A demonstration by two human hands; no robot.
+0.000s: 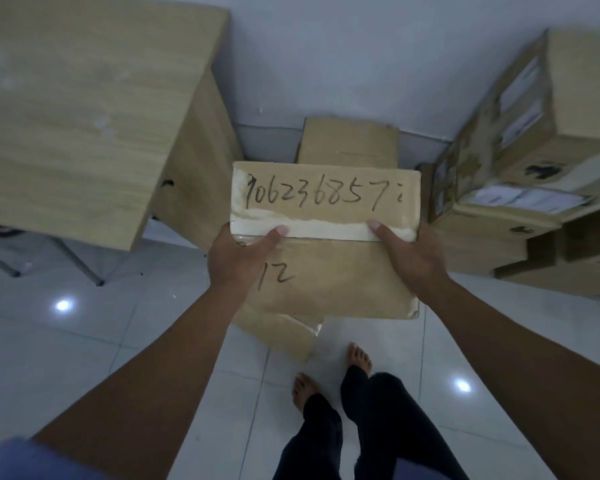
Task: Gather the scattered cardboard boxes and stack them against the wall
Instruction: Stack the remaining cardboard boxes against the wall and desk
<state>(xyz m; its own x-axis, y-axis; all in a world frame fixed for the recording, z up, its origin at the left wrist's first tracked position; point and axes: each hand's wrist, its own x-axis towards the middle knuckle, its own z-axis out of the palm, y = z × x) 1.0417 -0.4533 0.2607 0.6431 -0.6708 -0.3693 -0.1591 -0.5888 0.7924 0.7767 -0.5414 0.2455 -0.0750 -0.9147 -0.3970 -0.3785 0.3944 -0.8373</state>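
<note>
Flat brown cardboard box with handwritten numbers and pale tape point(326, 244) carried level at centre frame. Left hand point(238, 252) and right hand point(407, 252) each clasp a side edge, thumbs on top, likely for balance. Plain cardboard box point(349, 142) lies at the white wall point(361, 64), 12 o'clock, probable stack base. Cardboard box pile point(520, 188) at 2 o'clock; wood-grain counter point(77, 109) at 10.

Tan box point(340, 271) with black handwritten digits, cream tape stripe; pale woodgrain desk point(84, 109)

Desk point(84, 109) blocks left, box stack point(520, 209) blocks right; between them, floor gap to wall holds flat box point(349, 142).
</note>
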